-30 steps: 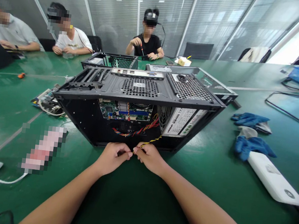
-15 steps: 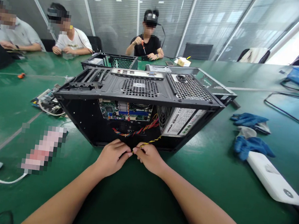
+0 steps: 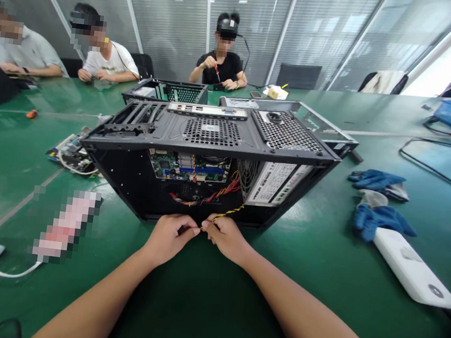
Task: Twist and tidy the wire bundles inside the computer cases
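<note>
- Pinching a thin twisted yellow-and-black cable [image 3: 229, 213] right at the near lower lip of the open computer case [image 3: 213, 134].
- Looks light and limp, probably easy to bend, with fine strands and a small end that could suffer from a hard tug.
- Best taken by the sleeve close to the free end, where the fingertips already meet, not by the bare tip.
- Runs up toward 1 o'clock, into the case below the power supply [image 3: 275, 180].
- Right hand [image 3: 227, 239]: curled tight, thumb and forefinger nipped on the cable's end.
- Left hand [image 3: 168, 237]: curled as well, fingertips pressed against the right's at that same end; whatever lies between the pads stays hidden.
- At 11 o'clock of the pinch, a red-and-orange wire bundle [image 3: 209, 196] sagging inside the case, under the motherboard [image 3: 187, 165].
- Over at 3 o'clock, well apart, blue gloves [image 3: 381, 218] lying just beside a white device [image 3: 414, 269] on the green table [image 3: 208, 309].
- Out at 9 to 10 o'clock, a loose circuit board [image 3: 71, 153] flat beside the case.
- Far off at 12 o'clock, a co-worker [image 3: 222, 64] seated with a screwdriver in hand.
</note>
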### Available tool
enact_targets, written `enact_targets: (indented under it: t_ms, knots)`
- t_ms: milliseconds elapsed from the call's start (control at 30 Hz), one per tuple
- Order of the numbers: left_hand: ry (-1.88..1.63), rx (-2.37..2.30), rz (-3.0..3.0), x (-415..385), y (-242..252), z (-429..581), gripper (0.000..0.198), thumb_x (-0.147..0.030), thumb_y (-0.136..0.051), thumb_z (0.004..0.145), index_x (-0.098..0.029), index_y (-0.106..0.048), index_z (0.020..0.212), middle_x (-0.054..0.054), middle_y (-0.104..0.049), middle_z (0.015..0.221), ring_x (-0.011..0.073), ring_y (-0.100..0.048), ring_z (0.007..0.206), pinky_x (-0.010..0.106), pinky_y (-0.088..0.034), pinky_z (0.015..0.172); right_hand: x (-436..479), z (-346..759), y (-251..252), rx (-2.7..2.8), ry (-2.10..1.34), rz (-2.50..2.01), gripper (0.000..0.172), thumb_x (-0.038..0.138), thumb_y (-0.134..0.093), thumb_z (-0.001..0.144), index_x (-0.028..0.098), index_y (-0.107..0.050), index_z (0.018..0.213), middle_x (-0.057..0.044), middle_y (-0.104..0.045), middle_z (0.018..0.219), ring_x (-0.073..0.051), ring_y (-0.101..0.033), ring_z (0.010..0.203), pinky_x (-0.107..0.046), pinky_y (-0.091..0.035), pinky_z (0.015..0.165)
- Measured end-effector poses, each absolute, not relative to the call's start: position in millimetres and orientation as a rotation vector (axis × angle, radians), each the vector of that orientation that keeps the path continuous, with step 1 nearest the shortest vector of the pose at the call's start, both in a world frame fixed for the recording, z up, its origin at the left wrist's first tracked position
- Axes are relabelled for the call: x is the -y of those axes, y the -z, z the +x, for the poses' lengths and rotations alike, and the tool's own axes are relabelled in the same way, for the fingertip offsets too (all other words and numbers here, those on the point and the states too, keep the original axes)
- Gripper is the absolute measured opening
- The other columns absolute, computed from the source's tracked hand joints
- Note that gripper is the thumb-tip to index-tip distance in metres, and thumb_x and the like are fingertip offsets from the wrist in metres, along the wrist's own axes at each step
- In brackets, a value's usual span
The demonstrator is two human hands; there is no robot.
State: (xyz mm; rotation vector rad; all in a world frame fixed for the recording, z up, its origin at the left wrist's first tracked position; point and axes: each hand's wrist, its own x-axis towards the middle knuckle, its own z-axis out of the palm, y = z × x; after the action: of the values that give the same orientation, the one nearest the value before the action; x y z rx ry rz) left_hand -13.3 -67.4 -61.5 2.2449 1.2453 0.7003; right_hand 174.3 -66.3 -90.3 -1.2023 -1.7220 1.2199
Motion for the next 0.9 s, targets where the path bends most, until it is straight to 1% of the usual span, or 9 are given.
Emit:
enact_targets:
  t_ms: [67, 167, 300, 433, 567, 667, 800, 900]
  knots:
    - [-0.774, -1.251, 2.381, 66.7, 66.0, -14.6, 0.011, -0.028, -0.062, 0.087, -0.02, -0.068, 0.081, 0.0, -0.068, 0.074, 0.0134, -0.061, 0.068, 0.025, -0.044, 0.065, 65.9, 174.2, 90.6, 1.709, -1.202, -1.227, 0.026, 0.029, -0.046, 0.092, 0.017, -0.057, 0.072, 0.001, -0.052, 0.06, -0.011, -0.051, 0.055, -0.022, -0.039, 0.054]
    - [-0.831, -1.194, 2.565, 66.2, 72.8, -16.7, 0.014, -0.033, -0.063, 0.087, -0.02, -0.068, 0.086, 0.003, -0.07, 0.081, 0.016, -0.062, 0.075, 0.028, -0.047, 0.071, 65.8, 174.0, 89.4, 1.714, -1.182, -1.24, 0.027, 0.03, -0.047, 0.092, 0.017, -0.057, 0.071, 0.002, -0.052, 0.059, -0.011, -0.051, 0.056, -0.023, -0.039, 0.055]
    - [-0.814, -1.164, 2.638, 67.3, 74.9, -16.9, 0.015, -0.031, -0.058, 0.09, -0.019, -0.067, 0.086, 0.004, -0.069, 0.086, 0.0161, -0.063, 0.076, 0.028, -0.047, 0.073, 66.3, 174.0, 88.4, 1.729, -1.184, -1.232, 0.026, 0.029, -0.047, 0.091, 0.017, -0.057, 0.071, 0.002, -0.053, 0.06, -0.011, -0.051, 0.055, -0.023, -0.038, 0.056]
    - [-0.716, -1.182, 2.541, 69.1, 70.1, -14.5, 0.017, -0.025, -0.051, 0.093, -0.019, -0.066, 0.086, 0.003, -0.068, 0.082, 0.0149, -0.061, 0.074, 0.027, -0.045, 0.071, 66.8, 174.4, 89.0, 1.741, -1.193, -1.221, 0.026, 0.028, -0.046, 0.092, 0.017, -0.058, 0.071, 0.002, -0.053, 0.061, -0.011, -0.051, 0.055, -0.023, -0.038, 0.056]
    - [-0.658, -1.162, 2.331, 69.0, 64.6, -13.1, 0.019, -0.022, -0.051, 0.092, -0.018, -0.065, 0.079, 0.001, -0.064, 0.072, 0.0123, -0.059, 0.066, 0.023, -0.042, 0.062, 67.1, 174.9, 88.2, 1.768, -1.2, -1.206, 0.023, 0.027, -0.048, 0.091, 0.016, -0.059, 0.073, 0.002, -0.053, 0.061, -0.011, -0.051, 0.056, -0.023, -0.038, 0.057]
    - [-0.645, -1.163, 2.269, 69.0, 62.7, -12.7, 0.019, -0.023, -0.053, 0.09, -0.018, -0.064, 0.076, 0.0, -0.063, 0.069, 0.0112, -0.057, 0.062, 0.022, -0.041, 0.059, 67.1, 174.7, 86.8, 1.773, -1.185, -1.204, 0.023, 0.026, -0.049, 0.09, 0.016, -0.058, 0.071, 0.002, -0.053, 0.06, -0.011, -0.05, 0.056, -0.023, -0.038, 0.057]
    - [-0.673, -1.24, 2.323, 70.6, 64.6, -12.3, 0.012, -0.024, -0.058, 0.087, -0.019, -0.065, 0.079, 0.0, -0.064, 0.074, 0.0114, -0.057, 0.063, 0.022, -0.041, 0.06, 67.4, 173.7, 86.0, 1.76, -1.144, -1.233, 0.027, 0.027, -0.048, 0.091, 0.017, -0.055, 0.067, 0.003, -0.052, 0.059, -0.01, -0.048, 0.054, -0.023, -0.036, 0.056]
    - [-0.709, -1.245, 2.424, 71.5, 68.7, -12.8, 0.01, -0.025, -0.058, 0.087, -0.019, -0.064, 0.082, 0.002, -0.063, 0.077, 0.0135, -0.058, 0.069, 0.025, -0.044, 0.065, 67.9, 173.2, 86.0, 1.76, -1.123, -1.237, 0.03, 0.028, -0.046, 0.092, 0.017, -0.054, 0.065, 0.003, -0.051, 0.059, -0.01, -0.047, 0.054, -0.023, -0.035, 0.057]
